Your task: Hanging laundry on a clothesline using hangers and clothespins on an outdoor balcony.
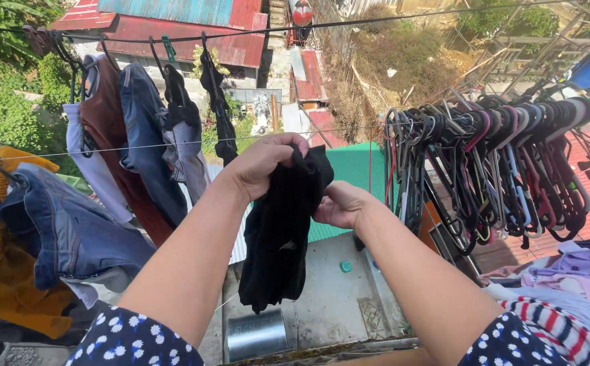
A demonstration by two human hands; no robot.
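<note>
In the middle of the frame, the left hand [262, 165] grips the top of a soft black cloth garment [280, 234], with its fingers curled and pressed together over the folded edge. The right hand [340, 205] pinches the same cloth from the side, thumb and fingers closed on it. The garment hangs down limp and wrinkled, just under a thin wire clothesline [139, 146] that runs across the left half of the frame. At the left side, a floppy blue denim piece [71, 230] hangs beside a rough mustard-yellow cloth [10, 278]. In the upper left, a dark brown shirt [115, 146], a pair of blue jeans [147, 146] and a thin black strip of cloth [219, 108] hang from hooks. At the right side, a thick bunch of curved plastic hangers [505, 173] in black, pink, white and green is packed tight on a line. In the lower right corner lies a pile of soft clothes [566, 291], purple, pink and red-striped. Far below the hands, a small round green cap [345, 266] lies on a flat grey concrete roof [329, 305]. Both sleeves are dark blue with white dots.
</note>
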